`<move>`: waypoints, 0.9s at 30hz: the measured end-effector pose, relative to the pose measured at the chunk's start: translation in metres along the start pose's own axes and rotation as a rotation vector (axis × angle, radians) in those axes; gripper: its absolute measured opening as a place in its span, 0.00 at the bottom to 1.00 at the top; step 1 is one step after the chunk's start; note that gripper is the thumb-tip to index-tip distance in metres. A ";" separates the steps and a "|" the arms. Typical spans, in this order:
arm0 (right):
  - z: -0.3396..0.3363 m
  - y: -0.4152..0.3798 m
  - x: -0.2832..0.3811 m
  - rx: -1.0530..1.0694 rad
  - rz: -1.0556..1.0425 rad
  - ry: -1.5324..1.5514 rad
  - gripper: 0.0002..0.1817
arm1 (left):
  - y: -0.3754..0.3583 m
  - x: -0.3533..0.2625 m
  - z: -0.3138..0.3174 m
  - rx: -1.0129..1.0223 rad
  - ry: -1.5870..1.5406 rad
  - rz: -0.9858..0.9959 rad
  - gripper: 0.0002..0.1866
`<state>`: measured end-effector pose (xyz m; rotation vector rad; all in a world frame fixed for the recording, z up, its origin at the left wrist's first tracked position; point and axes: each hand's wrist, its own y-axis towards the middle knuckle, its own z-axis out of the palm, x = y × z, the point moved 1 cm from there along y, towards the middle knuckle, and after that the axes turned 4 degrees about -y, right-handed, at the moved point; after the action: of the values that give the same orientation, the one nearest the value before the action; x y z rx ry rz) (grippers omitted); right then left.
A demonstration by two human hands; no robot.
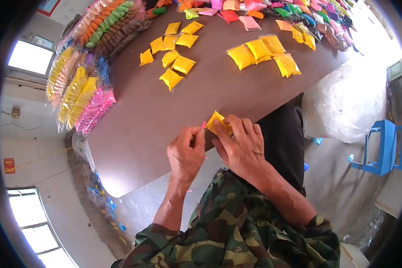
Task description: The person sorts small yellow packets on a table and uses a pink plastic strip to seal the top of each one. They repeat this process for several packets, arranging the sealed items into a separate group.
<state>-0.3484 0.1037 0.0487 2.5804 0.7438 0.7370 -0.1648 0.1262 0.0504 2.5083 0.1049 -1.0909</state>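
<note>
A camouflage sleeve (236,232) of soft printed cloth fills the bottom edge, and from it both forearms reach up to the near rim of the bench (156,116) — a smooth brown board with a rounded corner. The right hand (242,147) grasps a small yellow packet (219,122), a glossy plastic pouch packed with yellow powder, its fingers closed over the lower half so that only the top corner shows. The left hand (186,151) pinches a thin pink strip (204,125) just beside the packet's edge; the strip is too small to tell what it is made of, and whether it touches the packet is unclear.

Farther up the bench lie loose yellow pouches (174,53), squarish and slightly puffed, and a second cluster of larger yellow bags (263,53) to the right. Along the left rim, long clear sleeves of stacked packets (82,96) — yellow, pink, orange, green, brown — hang partly over the side. The far end carries a jumble of mixed coloured packets (299,13), cut off by the lens rim. A crumpled translucent plastic sack (348,102) sits on the floor beside a blue stool (382,147).
</note>
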 end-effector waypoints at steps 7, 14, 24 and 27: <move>0.000 -0.001 -0.001 -0.001 0.017 -0.006 0.27 | 0.013 0.012 -0.007 0.048 0.167 -0.072 0.05; 0.003 -0.003 -0.006 -0.020 0.015 0.019 0.24 | 0.001 0.012 0.004 0.000 0.136 0.005 0.05; -0.013 0.014 -0.015 0.000 -0.013 0.019 0.16 | -0.003 -0.019 0.011 0.012 0.038 0.199 0.03; -0.013 0.014 -0.014 0.011 -0.010 0.002 0.14 | 0.010 -0.006 0.011 -0.029 0.144 0.235 0.02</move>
<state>-0.3605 0.0870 0.0605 2.5844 0.7627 0.7348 -0.1739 0.1129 0.0515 2.4944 -0.1307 -0.8101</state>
